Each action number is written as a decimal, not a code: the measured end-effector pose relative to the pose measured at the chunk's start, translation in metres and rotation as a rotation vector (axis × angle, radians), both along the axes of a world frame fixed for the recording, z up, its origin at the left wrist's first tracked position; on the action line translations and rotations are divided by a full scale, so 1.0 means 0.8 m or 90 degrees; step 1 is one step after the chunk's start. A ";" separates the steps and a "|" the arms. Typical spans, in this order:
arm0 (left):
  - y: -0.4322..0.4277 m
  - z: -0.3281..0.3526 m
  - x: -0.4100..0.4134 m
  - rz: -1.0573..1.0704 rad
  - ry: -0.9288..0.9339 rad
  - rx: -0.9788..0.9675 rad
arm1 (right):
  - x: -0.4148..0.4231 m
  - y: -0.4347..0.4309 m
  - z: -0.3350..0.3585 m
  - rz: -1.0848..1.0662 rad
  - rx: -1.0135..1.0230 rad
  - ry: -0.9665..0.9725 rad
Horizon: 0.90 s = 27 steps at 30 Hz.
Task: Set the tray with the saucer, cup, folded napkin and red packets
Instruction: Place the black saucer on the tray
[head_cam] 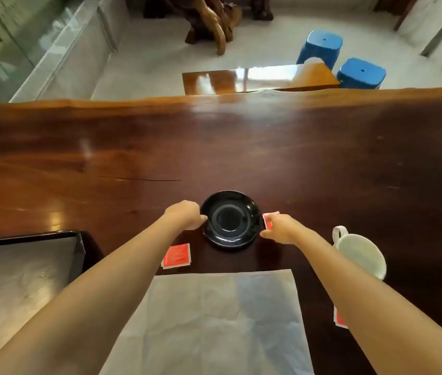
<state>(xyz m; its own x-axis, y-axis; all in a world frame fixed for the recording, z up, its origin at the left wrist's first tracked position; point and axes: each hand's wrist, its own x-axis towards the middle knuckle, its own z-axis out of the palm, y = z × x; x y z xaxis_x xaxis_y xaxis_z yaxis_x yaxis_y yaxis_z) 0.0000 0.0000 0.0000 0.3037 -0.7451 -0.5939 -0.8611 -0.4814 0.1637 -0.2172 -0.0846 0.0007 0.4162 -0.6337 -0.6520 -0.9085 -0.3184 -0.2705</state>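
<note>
Two hands at the black saucer point(230, 220), left hand point(186, 214) and right hand point(279, 230) touching its rim, grip unclear.

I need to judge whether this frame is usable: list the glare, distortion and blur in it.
Head view: window glare whitens the far table edge and the bench; wide-angle distortion bows the table edge and stretches both forearms; mild softness throughout; the black saucer carries small highlights, and the tray reflects dully.

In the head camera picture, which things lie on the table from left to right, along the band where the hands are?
Tray → red packet → left hand → black saucer → right hand → white cup. I leave out the napkin and the other packets, which overlap these.
</note>
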 end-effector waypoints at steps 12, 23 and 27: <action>-0.010 -0.047 -0.005 0.396 0.318 -0.142 | 0.048 -0.017 -0.049 -0.263 0.048 -0.132; 0.032 0.030 0.009 0.505 0.387 -0.259 | 0.068 -0.006 0.030 -0.239 0.014 -0.280; 0.065 0.072 0.034 0.557 0.410 -0.323 | 0.101 0.011 0.077 -0.259 0.058 -0.361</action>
<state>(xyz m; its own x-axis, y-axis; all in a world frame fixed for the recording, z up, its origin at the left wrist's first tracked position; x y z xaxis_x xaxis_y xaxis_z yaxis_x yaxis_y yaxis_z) 0.0275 0.0523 0.0578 0.5788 -0.6278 -0.5204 0.0356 -0.6182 0.7852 -0.1363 -0.0757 0.0624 0.4487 -0.7647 -0.4625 -0.6622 0.0631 -0.7467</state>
